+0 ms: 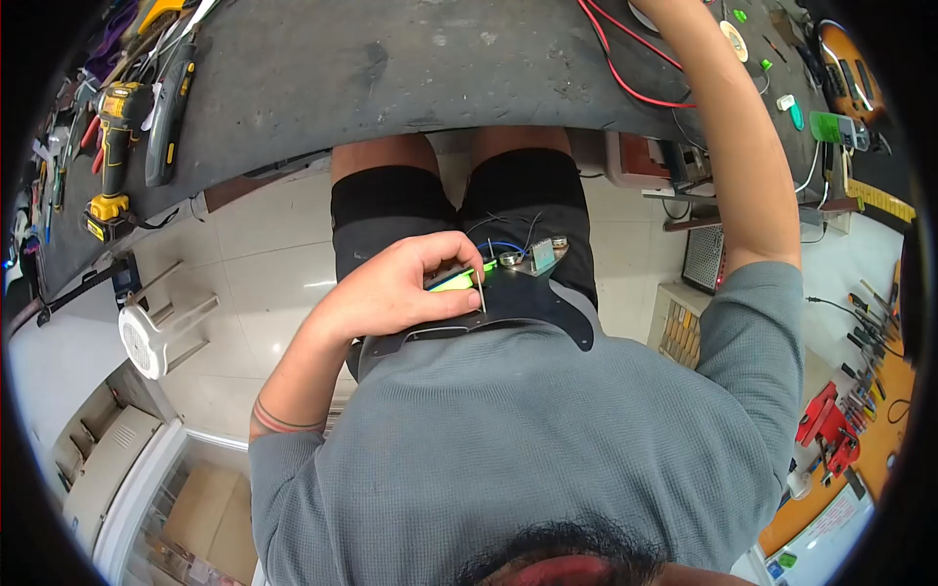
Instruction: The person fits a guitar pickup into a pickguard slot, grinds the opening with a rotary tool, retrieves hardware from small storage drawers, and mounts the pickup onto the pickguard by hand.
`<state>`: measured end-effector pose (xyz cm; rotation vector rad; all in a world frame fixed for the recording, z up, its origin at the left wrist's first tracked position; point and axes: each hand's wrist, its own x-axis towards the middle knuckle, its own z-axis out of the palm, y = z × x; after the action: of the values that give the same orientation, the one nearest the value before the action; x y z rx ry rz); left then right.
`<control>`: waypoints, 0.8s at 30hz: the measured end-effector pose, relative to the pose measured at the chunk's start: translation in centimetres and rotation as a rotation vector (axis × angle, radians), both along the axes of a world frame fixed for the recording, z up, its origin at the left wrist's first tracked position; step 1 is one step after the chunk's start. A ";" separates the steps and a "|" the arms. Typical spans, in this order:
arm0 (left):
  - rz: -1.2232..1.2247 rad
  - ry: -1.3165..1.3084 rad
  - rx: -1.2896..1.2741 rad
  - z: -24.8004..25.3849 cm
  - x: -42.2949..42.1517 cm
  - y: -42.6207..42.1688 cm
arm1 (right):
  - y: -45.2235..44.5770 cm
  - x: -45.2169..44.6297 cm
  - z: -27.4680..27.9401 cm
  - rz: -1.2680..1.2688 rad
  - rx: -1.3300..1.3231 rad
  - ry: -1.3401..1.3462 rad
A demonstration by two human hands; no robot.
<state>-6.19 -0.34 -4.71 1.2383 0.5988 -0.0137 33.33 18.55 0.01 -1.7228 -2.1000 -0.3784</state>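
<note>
A black pickguard (528, 299) with wiring rests on my lap against my shirt. My left hand (410, 283) is closed on its left part, thumb and fingers around a bright green piece (452, 282) and a thin metal strip (481, 293). Two round metal potentiometers (510, 259), a pale teal block (542, 256) and loose thin wires show on the pickguard's right part. My right hand (666, 6) reaches over the workbench at the top edge, beside a pale round object (642, 16). Its fingers are cut off by the frame.
The dark workbench (420, 68) spans the top. A yellow drill (117, 137) and a black-and-yellow tool (172, 117) lie at its left. A red cable (620, 73) loops near my right forearm. A red vise (829, 430) stands at the right.
</note>
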 end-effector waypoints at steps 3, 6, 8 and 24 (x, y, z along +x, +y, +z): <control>0.020 0.016 -0.006 0.2 -0.2 0.3 | -5.9 -5.2 5.5 -0.125 -0.065 0.418; 0.029 0.016 0.074 0.6 -0.3 0.3 | -12.8 -6.5 4.3 0.068 -0.443 0.695; 0.029 0.006 0.102 0.3 -0.4 0.2 | -17.5 -11.0 3.6 0.212 -0.862 1.201; 0.049 0.028 0.033 0.5 -0.1 0.7 | -23.8 -14.5 -2.0 -0.007 -1.390 1.647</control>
<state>-6.33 0.39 -4.19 1.2572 0.6563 0.0200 18.87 -5.26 -1.96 -1.3546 -0.8093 2.1150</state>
